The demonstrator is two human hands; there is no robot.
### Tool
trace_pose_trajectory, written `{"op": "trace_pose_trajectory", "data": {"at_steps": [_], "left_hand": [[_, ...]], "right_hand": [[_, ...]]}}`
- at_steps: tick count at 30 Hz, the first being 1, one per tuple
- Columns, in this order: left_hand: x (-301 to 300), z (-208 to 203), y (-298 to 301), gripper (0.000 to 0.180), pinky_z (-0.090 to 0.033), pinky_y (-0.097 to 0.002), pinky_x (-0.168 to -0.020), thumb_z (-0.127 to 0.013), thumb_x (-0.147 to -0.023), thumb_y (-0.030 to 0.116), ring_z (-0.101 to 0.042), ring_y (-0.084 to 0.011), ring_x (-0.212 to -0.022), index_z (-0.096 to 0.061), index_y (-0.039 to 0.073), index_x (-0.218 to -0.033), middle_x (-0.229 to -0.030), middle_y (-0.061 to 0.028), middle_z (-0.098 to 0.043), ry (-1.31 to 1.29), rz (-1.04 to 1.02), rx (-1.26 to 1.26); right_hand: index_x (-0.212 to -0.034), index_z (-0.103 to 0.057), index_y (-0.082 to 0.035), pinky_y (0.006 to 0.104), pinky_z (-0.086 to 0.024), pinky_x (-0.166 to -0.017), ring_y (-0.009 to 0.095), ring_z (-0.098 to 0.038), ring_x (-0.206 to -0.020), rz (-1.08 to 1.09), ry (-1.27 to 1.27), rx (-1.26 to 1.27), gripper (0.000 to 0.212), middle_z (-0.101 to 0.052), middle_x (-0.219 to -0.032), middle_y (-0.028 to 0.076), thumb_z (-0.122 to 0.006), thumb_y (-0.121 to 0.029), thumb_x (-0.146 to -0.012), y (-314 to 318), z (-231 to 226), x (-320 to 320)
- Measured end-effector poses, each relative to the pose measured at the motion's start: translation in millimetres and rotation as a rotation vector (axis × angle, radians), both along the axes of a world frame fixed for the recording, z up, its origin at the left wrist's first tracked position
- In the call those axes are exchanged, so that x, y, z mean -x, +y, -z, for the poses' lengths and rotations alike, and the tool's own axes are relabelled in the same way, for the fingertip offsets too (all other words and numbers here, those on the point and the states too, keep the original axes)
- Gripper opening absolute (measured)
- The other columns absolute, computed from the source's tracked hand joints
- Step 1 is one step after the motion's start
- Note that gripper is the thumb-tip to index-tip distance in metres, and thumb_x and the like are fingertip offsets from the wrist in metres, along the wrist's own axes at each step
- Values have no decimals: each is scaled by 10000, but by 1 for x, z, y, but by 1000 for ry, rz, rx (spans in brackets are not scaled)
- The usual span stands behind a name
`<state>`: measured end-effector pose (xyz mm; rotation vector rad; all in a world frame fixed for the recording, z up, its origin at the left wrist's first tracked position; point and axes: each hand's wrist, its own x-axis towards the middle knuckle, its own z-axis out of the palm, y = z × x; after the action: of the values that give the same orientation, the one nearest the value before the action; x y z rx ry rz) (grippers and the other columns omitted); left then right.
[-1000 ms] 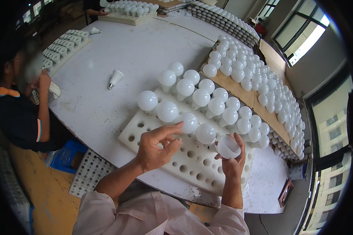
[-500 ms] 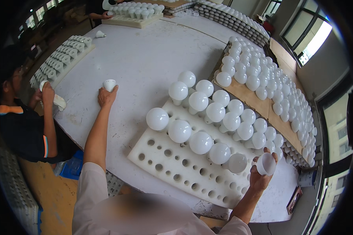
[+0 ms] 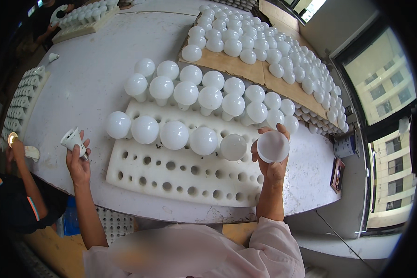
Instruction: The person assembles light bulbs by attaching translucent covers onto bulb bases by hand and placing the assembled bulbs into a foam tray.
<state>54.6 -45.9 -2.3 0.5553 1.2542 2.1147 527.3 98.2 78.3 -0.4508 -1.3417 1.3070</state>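
Note:
My left hand [image 3: 78, 167] is closed on a white light bulb base [image 3: 72, 138], its wide rim tilted up and its metal screw cap pointing down beside my fingers. In my right hand [image 3: 276, 170] is a white bulb cover [image 3: 273, 146], shaped like a cup, over the right end of a white foam tray [image 3: 133, 173] with rows of round holes. Round white bulbs [image 3: 174, 135] stand in the tray's middle and far rows. The one nearest my right hand, a greyer bulb [image 3: 233, 147], looks duller than the others.
Behind the tray, many white bulb covers [image 3: 233, 48] sit on stacked brown cardboard [image 3: 245, 69]. At left a co-worker's hand [image 3: 16, 147] holds a round piece beside a tray of bulb bases [image 3: 22, 99]. A loose bulb base [image 3: 53, 57] lies on the white table [image 3: 102, 60].
The view has swung to the right. My left hand has lifted and turned the bulb base, showing its screw cap. My right hand has brought the cover inward, over the tray's end.

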Motion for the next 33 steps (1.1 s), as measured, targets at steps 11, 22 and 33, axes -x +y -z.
{"op": "trace_pose_trajectory", "data": {"at_steps": [11,22,33], "left_hand": [[-189,-45,-12,584,-476,-296,-855,-854,-642,190,-602,-146,-950,-605,-42,-1117,-1017,-108,-672,435,1154,187],[-211,-30,2,596,-481,-292,-757,-868,-618,335,-607,-139,-843,-647,-50,-1016,-892,-126,-684,640,1208,247],[-210,-43,8,574,-506,-315,-709,-858,-592,359,-651,-183,-761,-668,-52,-945,-823,-160,-687,746,1226,317]], "right_hand": [[-1328,-369,-54,359,-512,-823,256,-576,-1070,-340,-338,-13,823,-514,-1233,193,-785,-193,-631,-66,18,15],[-1290,-458,-85,397,-397,-970,280,-527,-1133,-329,-615,-175,775,-568,-1192,117,-805,-233,-612,-83,38,17],[-1345,-391,-69,409,-447,-929,366,-545,-1105,-424,-993,-288,824,-527,-1238,173,-818,-258,-665,-83,9,26]]}}
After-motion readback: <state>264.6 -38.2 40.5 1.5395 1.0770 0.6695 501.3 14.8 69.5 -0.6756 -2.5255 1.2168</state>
